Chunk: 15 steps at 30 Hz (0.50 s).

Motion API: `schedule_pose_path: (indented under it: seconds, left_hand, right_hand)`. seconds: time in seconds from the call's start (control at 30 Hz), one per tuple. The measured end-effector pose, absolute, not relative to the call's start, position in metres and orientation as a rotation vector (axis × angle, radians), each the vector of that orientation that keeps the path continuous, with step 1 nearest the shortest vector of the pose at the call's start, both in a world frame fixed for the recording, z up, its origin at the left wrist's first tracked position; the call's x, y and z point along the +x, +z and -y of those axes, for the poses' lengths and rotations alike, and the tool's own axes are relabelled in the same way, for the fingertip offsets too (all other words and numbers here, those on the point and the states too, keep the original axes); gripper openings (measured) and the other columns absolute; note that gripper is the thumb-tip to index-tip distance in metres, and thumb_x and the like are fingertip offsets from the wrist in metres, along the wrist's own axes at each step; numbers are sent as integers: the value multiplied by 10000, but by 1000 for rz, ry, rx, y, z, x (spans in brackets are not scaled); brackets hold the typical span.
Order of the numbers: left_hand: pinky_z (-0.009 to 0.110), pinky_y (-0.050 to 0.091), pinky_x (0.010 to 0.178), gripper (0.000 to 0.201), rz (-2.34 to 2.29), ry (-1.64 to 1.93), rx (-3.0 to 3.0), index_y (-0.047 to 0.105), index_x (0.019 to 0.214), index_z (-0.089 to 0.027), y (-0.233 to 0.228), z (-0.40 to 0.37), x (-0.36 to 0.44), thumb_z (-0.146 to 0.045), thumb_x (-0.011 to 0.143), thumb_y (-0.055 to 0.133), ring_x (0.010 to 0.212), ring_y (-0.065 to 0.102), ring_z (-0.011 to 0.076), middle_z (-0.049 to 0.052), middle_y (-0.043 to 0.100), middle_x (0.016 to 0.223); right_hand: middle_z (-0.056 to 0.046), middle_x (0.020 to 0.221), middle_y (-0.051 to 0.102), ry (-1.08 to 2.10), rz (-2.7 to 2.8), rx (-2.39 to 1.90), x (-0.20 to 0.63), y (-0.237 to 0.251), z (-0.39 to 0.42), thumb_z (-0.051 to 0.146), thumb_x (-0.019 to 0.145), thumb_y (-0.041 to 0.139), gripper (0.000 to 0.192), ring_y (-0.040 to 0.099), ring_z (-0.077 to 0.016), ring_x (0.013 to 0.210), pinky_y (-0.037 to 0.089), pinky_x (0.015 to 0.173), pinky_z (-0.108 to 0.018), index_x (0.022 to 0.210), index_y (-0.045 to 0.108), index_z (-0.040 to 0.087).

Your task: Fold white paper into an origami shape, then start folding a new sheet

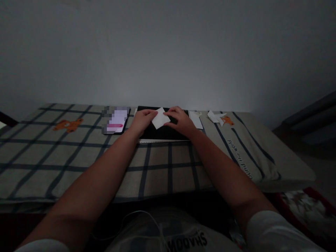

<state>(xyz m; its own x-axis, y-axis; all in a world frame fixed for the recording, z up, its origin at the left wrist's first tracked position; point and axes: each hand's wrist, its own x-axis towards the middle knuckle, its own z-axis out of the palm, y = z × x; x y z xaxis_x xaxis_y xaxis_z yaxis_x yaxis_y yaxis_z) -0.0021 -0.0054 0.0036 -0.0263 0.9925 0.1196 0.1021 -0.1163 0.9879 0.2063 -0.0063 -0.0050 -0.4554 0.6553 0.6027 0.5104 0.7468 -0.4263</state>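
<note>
A small white piece of paper (160, 119), diamond-shaped and apparently folded, is held over a black flat board or book cover (162, 134). My left hand (142, 120) pinches the paper along its left edge, thumb on top. On the other side, my right hand (181, 120) has its thumb and forefinger tips on the right edge, a little apart from each other; its other fingers curl behind. What lies under the paper is hidden from view.
A lit phone (117, 120) lies left of the board. White paper (195, 119) sticks out at its right, and a crumpled white paper piece (216, 118) lies farther right. A checked cloth (157, 175) covers the table, which meets a wall (168, 52). A white cable (141, 211) hangs over my lap.
</note>
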Motion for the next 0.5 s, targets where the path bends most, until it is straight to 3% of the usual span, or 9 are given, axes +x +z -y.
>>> schedule_pose_path:
  seconds: [0.2, 0.4, 0.5]
  left_hand:
    - [265, 472, 650, 290, -1278, 1249, 1349, 744, 904, -144, 1, 3, -1, -375, 730, 725, 718, 623, 165, 62, 729, 834]
    - [278, 484, 664, 397, -1210, 1193, 1363, 736, 913, -143, -2, 1, -2, -473, 694, 760, 720, 634, 178, 70, 734, 819]
    - [289, 499, 683, 328, -1140, 1162, 1295, 716, 875, -141, -2, 1, -2, -415, 701, 762, 691, 636, 163, 65, 727, 809]
  right_hand:
    - [-97, 1169, 598, 162, 2263, -849, 209, -11, 2, 320, 830, 735, 325, 552, -234, 1110, 444, 981, -403, 1142, 720, 233]
    - [-89, 1118, 623, 183, 2288, -860, 209, -10, 1, 315, 863, 698, 256, 567, -219, 1063, 442, 963, -395, 1102, 735, 232]
    - [-87, 1076, 638, 167, 2270, -854, 208, -8, 1, 323, 913, 624, 196, 573, -215, 1039, 438, 960, -399, 1023, 750, 220]
